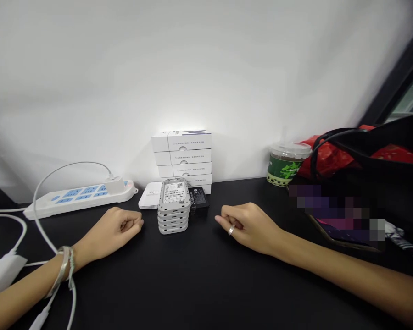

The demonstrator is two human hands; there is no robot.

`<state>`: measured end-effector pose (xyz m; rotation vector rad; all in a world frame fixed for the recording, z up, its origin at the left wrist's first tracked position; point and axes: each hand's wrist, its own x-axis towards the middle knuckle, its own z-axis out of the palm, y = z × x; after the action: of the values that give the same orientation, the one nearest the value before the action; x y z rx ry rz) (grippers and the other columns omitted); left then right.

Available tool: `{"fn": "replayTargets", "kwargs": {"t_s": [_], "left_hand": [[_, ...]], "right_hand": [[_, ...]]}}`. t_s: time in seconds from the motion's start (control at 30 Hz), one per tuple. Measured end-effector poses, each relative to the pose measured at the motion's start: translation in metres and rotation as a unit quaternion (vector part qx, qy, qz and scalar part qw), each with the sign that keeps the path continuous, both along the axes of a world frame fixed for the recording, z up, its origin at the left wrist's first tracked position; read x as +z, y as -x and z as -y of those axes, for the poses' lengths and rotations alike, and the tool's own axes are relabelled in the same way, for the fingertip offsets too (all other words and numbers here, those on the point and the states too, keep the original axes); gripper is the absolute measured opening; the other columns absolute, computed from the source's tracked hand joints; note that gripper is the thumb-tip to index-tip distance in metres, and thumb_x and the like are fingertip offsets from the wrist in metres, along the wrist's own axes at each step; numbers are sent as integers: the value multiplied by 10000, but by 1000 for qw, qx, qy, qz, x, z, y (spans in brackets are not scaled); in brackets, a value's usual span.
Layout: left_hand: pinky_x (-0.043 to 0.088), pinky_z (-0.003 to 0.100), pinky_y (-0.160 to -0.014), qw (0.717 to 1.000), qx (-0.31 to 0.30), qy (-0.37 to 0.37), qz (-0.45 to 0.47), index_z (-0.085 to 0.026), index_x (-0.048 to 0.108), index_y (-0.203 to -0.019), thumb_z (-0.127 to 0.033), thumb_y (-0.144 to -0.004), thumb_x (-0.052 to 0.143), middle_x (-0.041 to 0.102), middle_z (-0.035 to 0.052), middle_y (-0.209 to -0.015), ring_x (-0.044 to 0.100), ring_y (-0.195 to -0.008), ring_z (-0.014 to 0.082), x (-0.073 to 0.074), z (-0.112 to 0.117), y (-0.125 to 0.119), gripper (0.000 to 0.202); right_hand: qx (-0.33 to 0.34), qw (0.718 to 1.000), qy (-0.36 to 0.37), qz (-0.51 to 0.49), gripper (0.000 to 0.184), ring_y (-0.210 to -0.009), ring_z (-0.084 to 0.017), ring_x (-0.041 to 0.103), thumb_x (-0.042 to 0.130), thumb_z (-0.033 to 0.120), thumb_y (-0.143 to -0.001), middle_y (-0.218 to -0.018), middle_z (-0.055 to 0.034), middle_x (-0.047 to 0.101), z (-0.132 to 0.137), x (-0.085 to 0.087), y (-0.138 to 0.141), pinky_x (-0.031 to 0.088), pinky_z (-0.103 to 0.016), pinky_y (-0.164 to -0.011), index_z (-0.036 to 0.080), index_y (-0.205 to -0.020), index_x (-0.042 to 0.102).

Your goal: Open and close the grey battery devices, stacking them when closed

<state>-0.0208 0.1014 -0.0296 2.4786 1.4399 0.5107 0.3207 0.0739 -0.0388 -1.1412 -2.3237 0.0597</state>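
Note:
My left hand (115, 229) rests on the black table (199, 284) in a loose fist, nothing visible in it, a silver bracelet on its wrist. My right hand (248, 224), with a ring on one finger, also lies curled on the table with fingers folded in. Between them stands a stack of several small grey-and-white devices (174, 208), each hand a short way from it. A black battery (198, 198) and a flat white device (150, 195) lie just behind the stack. Several white boxes (184, 158) are piled against the wall.
A white power strip (79, 197) with a plugged-in charger (114, 184) and white cables (37, 220) lies at the left. A lidded drink cup (287, 162) stands at the right, beside a black bag with red contents (365, 169).

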Motion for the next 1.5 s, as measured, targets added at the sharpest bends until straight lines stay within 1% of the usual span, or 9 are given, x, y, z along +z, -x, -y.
{"fn": "replayTargets", "kwargs": {"t_s": [0.13, 0.23, 0.37, 0.47, 0.8, 1.0, 1.23, 1.37, 1.5], "left_hand": [[259, 230, -452, 999, 11, -8, 28, -205, 326, -541, -464, -869, 439, 332, -56, -473, 304, -450, 92, 10, 4, -4, 434], [317, 220, -464, 998, 25, -24, 55, -197, 473, -622, -488, -895, 430, 419, -53, -506, 393, -471, 103, 34, 4, -9, 401], [465, 265, -675, 999, 4, -21, 45, -199, 616, -963, -586, -807, 601, 663, 17, -898, 585, -742, 162, 71, -7, -19, 417], [483, 288, -748, 1000, -16, 5, 3, -251, 603, -1183, -594, -642, 782, 664, 35, -1126, 623, -898, 217, 84, -16, -27, 664], [417, 392, -1024, 998, -50, 11, -43, -270, 461, -1396, -674, -662, 751, 526, 82, -1384, 510, -1231, 310, 71, -18, -42, 886], [482, 414, -923, 998, -31, 15, -49, -181, 523, -1291, -706, -583, 771, 571, 141, -1276, 566, -1141, 348, 73, -16, -46, 916], [520, 380, -853, 995, -90, -31, -1, -233, 394, -1342, -740, -466, 820, 593, 86, -1234, 611, -1043, 318, 57, 50, -58, 1098], [522, 377, -780, 992, -105, 63, -12, -258, 426, -1291, -694, -479, 828, 647, 21, -998, 653, -863, 284, 51, 81, -71, 1006], [521, 394, -811, 989, -65, 129, -12, -251, 399, -1375, -709, -446, 815, 646, 28, -957, 664, -877, 305, 43, 84, -78, 1116]], "right_hand": [[6, 999, 20, 38, 313, -499, -105, 294, 528, 217, -895, -581, 71, 373, 2, 0, 3, 192, -265, -523, 232, -672, 309], [6, 998, 28, 50, 306, -513, -107, 303, 515, 217, -906, -604, 69, 386, 2, 1, 3, 195, -264, -531, 236, -694, 295], [15, 998, 33, 59, 306, -517, -111, 315, 504, 216, -914, -609, 68, 380, 1, 2, 2, 206, -264, -538, 239, -701, 287], [21, 997, 35, 60, 295, -520, -115, 329, 494, 213, -921, -610, 66, 383, 0, 2, 2, 217, -266, -540, 241, -704, 296], [21, 998, 47, 47, 281, -517, -116, 323, 502, 224, -923, -604, 71, 366, 0, -1, 0, 214, -273, -537, 240, -713, 316], [21, 997, 68, 16, 268, -525, -114, 318, 518, 234, -908, -604, 70, 372, 0, 1, 2, 213, -275, -542, 235, -711, 337], [-27, 984, 132, -117, 245, -489, -106, 326, 537, 335, -901, -544, 75, 372, -3, 2, 1, 262, -258, -501, 226, -700, 449], [-76, 953, 199, -214, 263, -515, -106, 440, 570, 391, -891, -573, 55, 475, -21, 7, 7, 329, -242, -508, 225, -727, 448], [-89, 905, 305, -283, 320, -485, -101, 507, 630, 436, -868, -600, 34, 583, -45, 17, 25, 318, -205, -423, 237, -775, 398]]}}
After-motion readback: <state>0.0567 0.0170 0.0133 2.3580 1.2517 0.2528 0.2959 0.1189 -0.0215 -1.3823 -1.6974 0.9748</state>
